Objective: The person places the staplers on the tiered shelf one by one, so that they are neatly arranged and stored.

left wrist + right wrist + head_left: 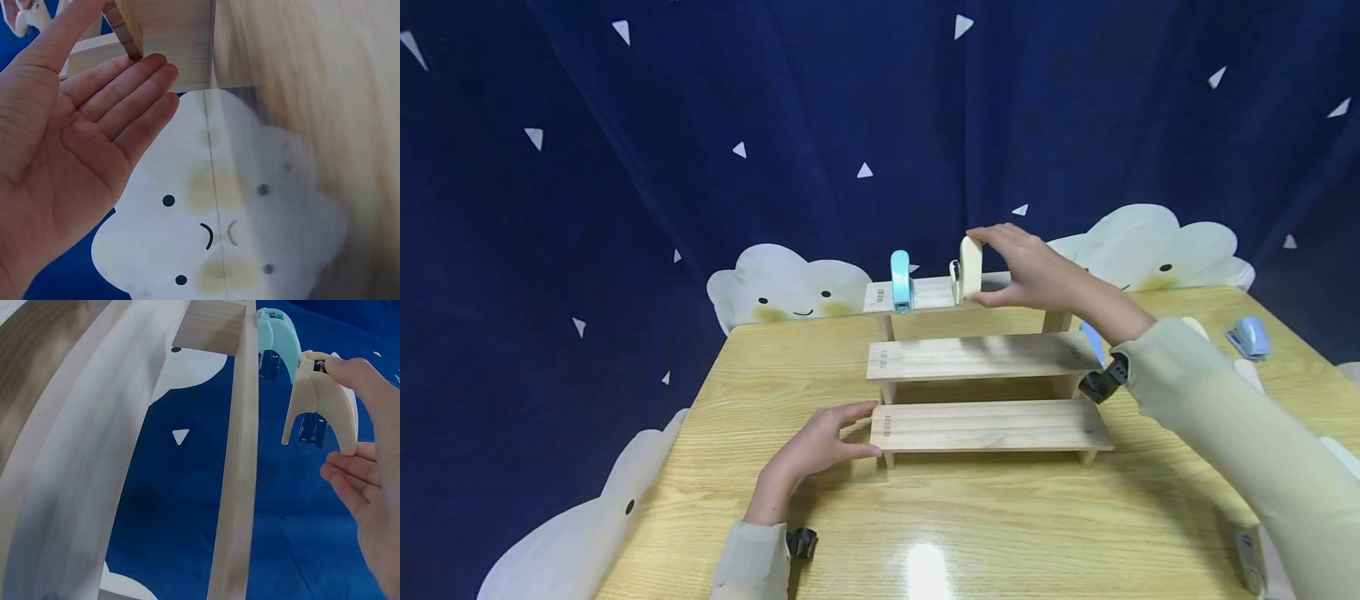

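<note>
A stepped wooden rack [992, 427] with three shelves stands on the table. Above its top shelf, my right hand [1026, 271] pinches a cream stapler [972, 268] upright between thumb and fingertips. The right wrist view shows this cream stapler [320, 394] with its mouth facing the camera; whether it touches the shelf is unclear. To its left, a teal stapler [901, 279] stands on the top shelf. At the bottom shelf's left end rests my left hand [812, 450], thumb and fingers apart at the board's edge. Those fingers look mostly straight in the left wrist view.
On the right side of the table are a blue stapler [1251, 337], a pale pink object [1249, 374] and a pale stapler-like object [1262, 558] partly under my sleeve. Another blue object [1092, 342] shows behind my right wrist. A dark blue curtain [820, 108] hangs behind.
</note>
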Demonstrator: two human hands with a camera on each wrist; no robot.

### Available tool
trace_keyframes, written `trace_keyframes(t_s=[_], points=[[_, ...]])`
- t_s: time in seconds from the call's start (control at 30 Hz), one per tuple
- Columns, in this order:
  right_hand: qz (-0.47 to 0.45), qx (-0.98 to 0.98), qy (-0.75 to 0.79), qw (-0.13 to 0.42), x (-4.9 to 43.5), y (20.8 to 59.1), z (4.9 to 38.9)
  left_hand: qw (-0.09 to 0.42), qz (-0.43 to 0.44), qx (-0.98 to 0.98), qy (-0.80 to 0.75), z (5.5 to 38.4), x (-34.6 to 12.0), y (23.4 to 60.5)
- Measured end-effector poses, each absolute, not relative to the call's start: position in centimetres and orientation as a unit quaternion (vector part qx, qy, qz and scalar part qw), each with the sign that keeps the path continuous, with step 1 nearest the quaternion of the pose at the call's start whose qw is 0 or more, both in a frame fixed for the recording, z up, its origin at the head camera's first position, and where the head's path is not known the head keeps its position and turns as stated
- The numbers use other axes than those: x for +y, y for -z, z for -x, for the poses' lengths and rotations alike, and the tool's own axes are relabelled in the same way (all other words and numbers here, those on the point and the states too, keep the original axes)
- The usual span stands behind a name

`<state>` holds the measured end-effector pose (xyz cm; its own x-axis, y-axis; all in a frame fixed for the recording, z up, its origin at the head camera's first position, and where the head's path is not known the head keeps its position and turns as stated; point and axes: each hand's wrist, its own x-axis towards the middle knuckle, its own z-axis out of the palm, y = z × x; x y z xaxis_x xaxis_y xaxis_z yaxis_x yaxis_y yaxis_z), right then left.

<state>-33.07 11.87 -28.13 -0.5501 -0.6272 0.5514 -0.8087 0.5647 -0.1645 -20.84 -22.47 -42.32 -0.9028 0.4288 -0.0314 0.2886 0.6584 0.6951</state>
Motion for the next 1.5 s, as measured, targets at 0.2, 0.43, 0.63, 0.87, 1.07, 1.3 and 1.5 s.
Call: trace_keyframes(t_s=[0.2, 0.43, 0.63, 0.87, 1.07, 1.3, 1.5], points=[[-0.406, -0.873, -0.197, 0.185, 10.7, 28.3, 33.6, 0.098, -0.196, 0.905, -0.364, 20.7, -22.7, 42.3], [-0.413, -0.875, -0.177, 0.177, 9.8, 28.5, 34.3, 0.097, -0.196, 0.905, -0.364, 20.7, -22.6, 42.4], [-0.411, -0.879, -0.173, 0.168, 9.6, 28.5, 34.5, 0.102, -0.196, 0.905, -0.363, 20.8, -22.5, 42.4], [-0.406, -0.886, -0.173, 0.144, 9.3, 28.4, 34.5, 0.099, -0.194, 0.905, -0.365, 20.9, -22.6, 42.4], [-0.398, -0.892, -0.174, 0.129, 9.1, 28.3, 34.5, 0.099, -0.197, 0.905, -0.365, 20.9, -22.6, 42.5], [-0.386, -0.897, -0.184, 0.115, 9.3, 28.6, 34.7, 0.098, -0.199, 0.906, -0.361, 20.9, -22.5, 42.5], [-0.388, -0.899, -0.176, 0.105, 9.3, 28.4, 34.8, 0.098, -0.196, 0.907, -0.36, 20.9, -22.6, 42.5]])
